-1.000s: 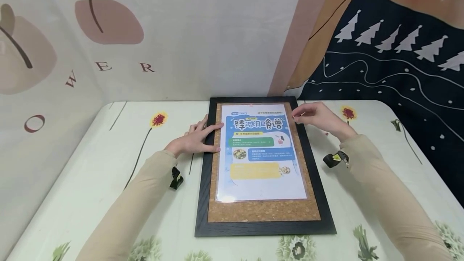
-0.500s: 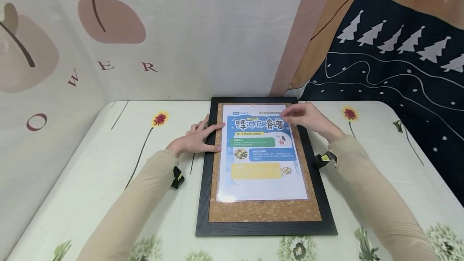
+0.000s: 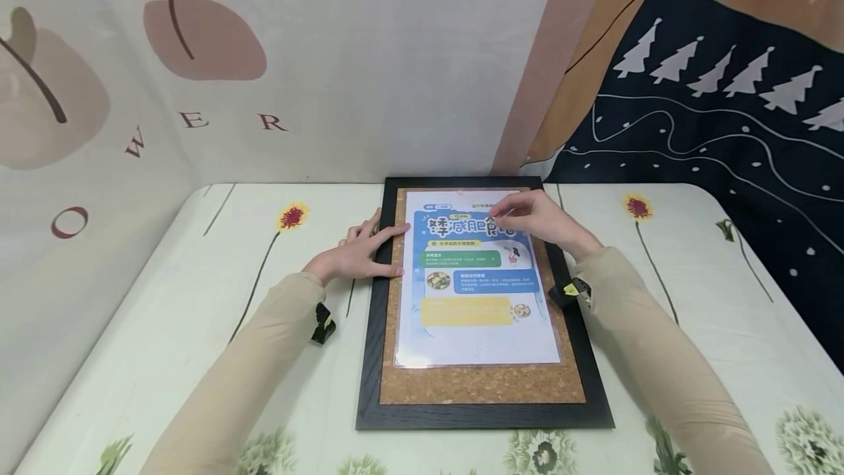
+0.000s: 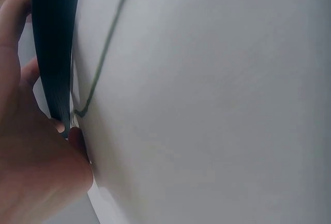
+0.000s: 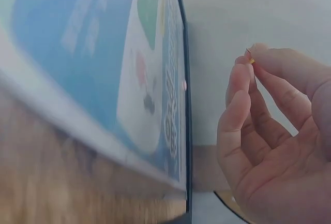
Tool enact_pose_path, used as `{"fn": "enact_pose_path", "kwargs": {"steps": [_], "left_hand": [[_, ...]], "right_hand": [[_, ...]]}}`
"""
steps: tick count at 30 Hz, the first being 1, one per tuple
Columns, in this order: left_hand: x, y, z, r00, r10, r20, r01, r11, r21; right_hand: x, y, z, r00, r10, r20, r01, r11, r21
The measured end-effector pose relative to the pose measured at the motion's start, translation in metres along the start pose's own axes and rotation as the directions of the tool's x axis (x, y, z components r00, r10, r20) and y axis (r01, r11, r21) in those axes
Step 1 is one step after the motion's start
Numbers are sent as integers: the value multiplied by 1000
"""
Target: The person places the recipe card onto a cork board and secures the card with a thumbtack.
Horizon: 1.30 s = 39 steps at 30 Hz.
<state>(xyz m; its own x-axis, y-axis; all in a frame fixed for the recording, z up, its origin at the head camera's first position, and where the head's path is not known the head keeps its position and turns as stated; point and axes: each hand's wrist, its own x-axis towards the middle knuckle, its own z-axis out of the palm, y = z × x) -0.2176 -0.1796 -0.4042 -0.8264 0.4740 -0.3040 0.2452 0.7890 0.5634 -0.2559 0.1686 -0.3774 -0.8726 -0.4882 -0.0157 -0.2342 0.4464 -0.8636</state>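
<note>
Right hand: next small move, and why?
I'd probably lower the small yellow pin toward the sheet's top-left corner. The right hand pinches it above the sheet, clear of the surface; no fastener shows at that corner, while what looks like a pin sits mid top edge. The left hand rests on the frame, likely steadying it.

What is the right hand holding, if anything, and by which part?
The right hand pinches what looks like a small pin by its yellow end.
</note>
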Motion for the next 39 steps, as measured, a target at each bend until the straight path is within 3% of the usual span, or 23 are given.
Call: {"fn": "enact_pose_path", "kwargs": {"steps": [21, 27, 32, 39], "left_hand": [[-1, 0, 0, 1000, 5, -2, -5, 1000, -3], [-1, -1, 0, 1000, 2, 7, -2, 1000, -1], [1, -1, 1, 1000, 9, 2, -9, 1000, 9], [0, -1, 0, 1000, -7, 11, 7, 1000, 15]], "right_hand": [[20, -14, 38, 994, -84, 72, 80, 996, 50], [24, -20, 50, 983, -136, 123, 136, 991, 14], [30, -25, 61, 981, -106, 162, 107, 994, 2], [41, -30, 76, 959, -156, 238, 144, 987, 68]]}}
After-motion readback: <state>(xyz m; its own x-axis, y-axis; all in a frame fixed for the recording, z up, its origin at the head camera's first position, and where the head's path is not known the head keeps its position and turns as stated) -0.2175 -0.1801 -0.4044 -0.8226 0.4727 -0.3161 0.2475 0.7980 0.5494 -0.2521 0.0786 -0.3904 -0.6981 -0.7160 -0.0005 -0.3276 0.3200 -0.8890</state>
